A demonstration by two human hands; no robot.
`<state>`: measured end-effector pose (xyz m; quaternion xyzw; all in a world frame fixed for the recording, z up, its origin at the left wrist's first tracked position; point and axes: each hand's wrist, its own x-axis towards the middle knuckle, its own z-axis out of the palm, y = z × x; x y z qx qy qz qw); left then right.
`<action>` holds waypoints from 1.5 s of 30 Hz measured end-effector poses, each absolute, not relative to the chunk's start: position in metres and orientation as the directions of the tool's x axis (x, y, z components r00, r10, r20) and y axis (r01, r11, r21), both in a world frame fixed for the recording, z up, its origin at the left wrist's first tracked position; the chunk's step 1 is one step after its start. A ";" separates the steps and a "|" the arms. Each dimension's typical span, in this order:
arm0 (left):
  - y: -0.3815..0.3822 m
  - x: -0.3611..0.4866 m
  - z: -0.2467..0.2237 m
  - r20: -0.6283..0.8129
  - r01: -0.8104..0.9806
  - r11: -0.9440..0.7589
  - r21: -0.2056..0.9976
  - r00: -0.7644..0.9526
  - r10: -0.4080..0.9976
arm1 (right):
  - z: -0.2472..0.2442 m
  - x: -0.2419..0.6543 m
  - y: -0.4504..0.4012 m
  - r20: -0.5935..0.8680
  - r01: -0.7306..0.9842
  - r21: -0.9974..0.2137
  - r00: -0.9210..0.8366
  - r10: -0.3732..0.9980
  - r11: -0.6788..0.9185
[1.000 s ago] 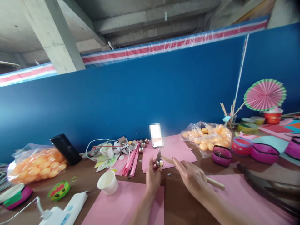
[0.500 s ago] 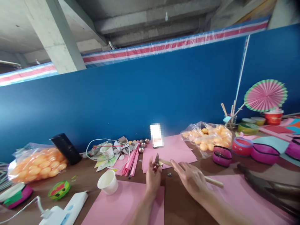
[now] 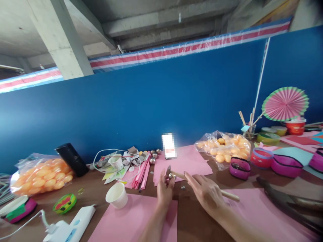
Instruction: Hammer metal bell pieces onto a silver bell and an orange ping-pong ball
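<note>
My right hand is wrapped around the wooden handle of a small hammer. The hammer's dark metal head lies close against my left fingers. Pinched in my left hand is a small shiny metal ball, partly covered by the fingers and just beside the hammer head. A little metal piece rests on the brown table between my two hands. Beyond them lies a sheet of pink paper, with several shiny metal balls at its left.
A white paper cup stands on pink paper at front left. Bags of orange balls sit at left and right. A white power strip, dark branch-like wood and a magenta pouch flank the work spot.
The hammer head has tipped slightly to the left, and more of the shiny ball shows between my left fingers. Both hands stay in nearly the same place.
</note>
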<state>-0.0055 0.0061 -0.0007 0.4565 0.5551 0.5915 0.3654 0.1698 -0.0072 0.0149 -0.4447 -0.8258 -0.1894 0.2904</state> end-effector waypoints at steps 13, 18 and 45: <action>0.006 -0.007 -0.004 0.140 0.182 -0.081 0.980 -0.337 0.931 | 0.024 0.178 0.002 0.667 0.909 -0.086 -0.253 0.701 0.409; 0.006 -0.006 -0.001 0.150 0.235 -0.074 0.969 -0.325 0.934 | 0.015 0.192 0.018 0.594 0.970 -0.046 -0.166 0.787 0.240; 0.007 -0.013 0.011 0.168 0.463 -0.034 0.886 -0.252 0.953 | 0.012 0.177 0.030 0.323 0.977 -0.004 -0.202 0.925 0.215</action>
